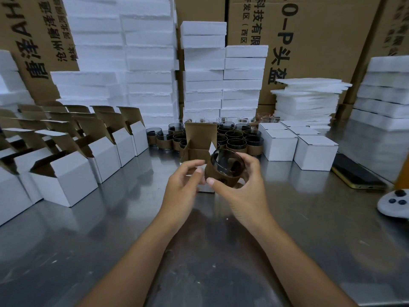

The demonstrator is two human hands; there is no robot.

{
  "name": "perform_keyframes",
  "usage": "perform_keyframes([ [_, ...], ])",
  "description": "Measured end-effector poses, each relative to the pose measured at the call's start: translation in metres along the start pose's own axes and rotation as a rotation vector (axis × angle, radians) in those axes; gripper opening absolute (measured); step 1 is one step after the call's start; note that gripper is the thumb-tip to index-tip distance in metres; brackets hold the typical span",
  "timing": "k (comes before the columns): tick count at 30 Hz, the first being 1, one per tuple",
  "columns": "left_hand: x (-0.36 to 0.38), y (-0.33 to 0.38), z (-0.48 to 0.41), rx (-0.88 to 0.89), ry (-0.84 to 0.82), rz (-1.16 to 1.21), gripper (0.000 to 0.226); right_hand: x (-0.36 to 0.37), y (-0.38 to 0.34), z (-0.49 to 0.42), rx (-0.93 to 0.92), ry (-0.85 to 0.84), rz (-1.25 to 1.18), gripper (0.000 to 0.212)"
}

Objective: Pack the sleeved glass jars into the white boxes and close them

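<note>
You have one view only, worn on your head, wide-angle, facing forward and down over the steel table [88, 251]. It sits close: your left hand [182, 187] and right hand [242, 196] sit at frame centre, the sleeved glass jar [228, 166] large there.

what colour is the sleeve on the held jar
Brown sleeve around the jar; head view shows it best.

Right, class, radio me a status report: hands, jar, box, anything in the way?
Right hand grips jar, tilted, not yet boxed. Left hand at open box, grip unclear. Box flap up; nothing seen blocking it.
</note>
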State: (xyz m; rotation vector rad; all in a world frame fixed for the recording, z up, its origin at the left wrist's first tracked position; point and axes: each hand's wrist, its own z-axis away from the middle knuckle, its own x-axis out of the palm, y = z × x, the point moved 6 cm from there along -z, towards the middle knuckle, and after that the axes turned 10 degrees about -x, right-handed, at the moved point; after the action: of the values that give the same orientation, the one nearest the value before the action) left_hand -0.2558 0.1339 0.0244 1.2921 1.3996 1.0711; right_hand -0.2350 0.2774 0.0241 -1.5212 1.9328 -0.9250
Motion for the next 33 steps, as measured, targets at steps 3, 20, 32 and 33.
perform_keyframes([
  [3,-0.012,-0.002,-0.003,0.037,0.176,-0.119,0.02,-0.001,-0.001,0.0,-0.032,0.002,0.068,0.07],
  [20,-0.005,0.008,0.002,0.243,0.24,-0.637,0.01,-0.004,-0.032,0.005,-0.197,0.065,0.094,0.069],
  [32,0.018,0.029,0.025,0.58,0.097,-0.62,0.024,-0.009,-0.033,0.002,-0.21,0.139,0.089,0.068],
  [33,0.018,0.029,0.025,0.58,0.089,-0.617,0.023,-0.01,-0.033,0.001,-0.202,0.16,0.094,0.069],
])
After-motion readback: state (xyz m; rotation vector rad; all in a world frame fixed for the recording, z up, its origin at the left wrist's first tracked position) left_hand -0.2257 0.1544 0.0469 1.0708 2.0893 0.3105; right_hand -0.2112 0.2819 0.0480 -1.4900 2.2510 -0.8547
